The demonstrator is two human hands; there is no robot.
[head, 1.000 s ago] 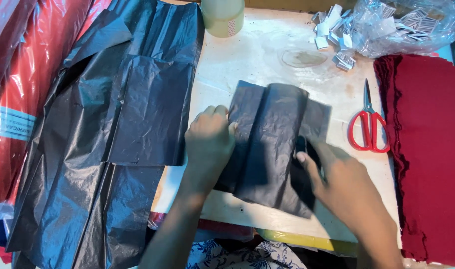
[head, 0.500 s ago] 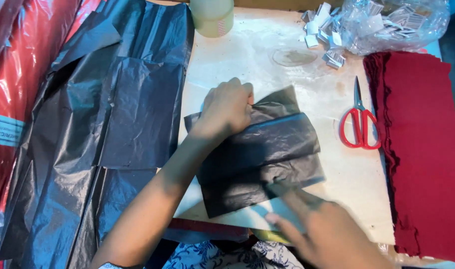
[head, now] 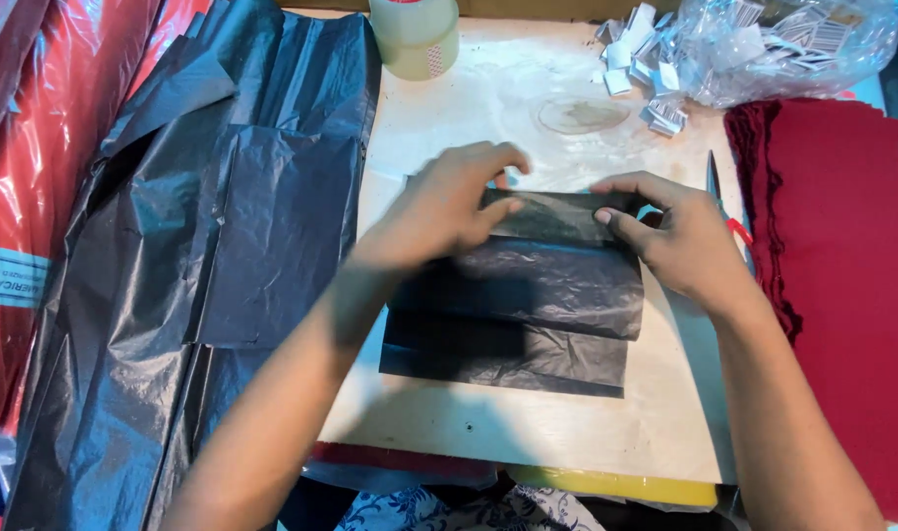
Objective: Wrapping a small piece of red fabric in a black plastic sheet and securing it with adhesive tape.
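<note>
A pale, stained worktable [head: 567, 433] filled the middle of the view, crowded on both sides. To its left lay a large spread of dark grey plastic sheets [head: 223, 226], overlapping and crinkled, with shiny red plastic bags [head: 36, 147] beyond them at the far left edge. Along the right side sat a thick stack of dark red felt-like cloth pieces [head: 842, 285], its ragged edge running front to back.

On the bare table lay the folded dark grey plastic sheet [head: 538, 315], a rough rectangle with its long axis running left to right across the table, its creases parallel to that axis. Its near edge lay flat; its far edge was lifted slightly between the two hands.

The left hand [head: 449, 202] pinched the far left part of the sheet, thumb under and fingers curled over. The right hand [head: 680, 241] held the far right part, thumb pressed against the fold and fingers half closed around it.

At the far right corner of the table sat a clear plastic bag of small white printed tags [head: 793, 44], with loose tags [head: 646, 69] spilled beside it. A pale yellowish roll of clear tape [head: 415, 39] stood at the far edge. A pair of red-handled scissors [head: 717, 187] lay just behind the right hand, mostly hidden, blades pointing away.
</note>
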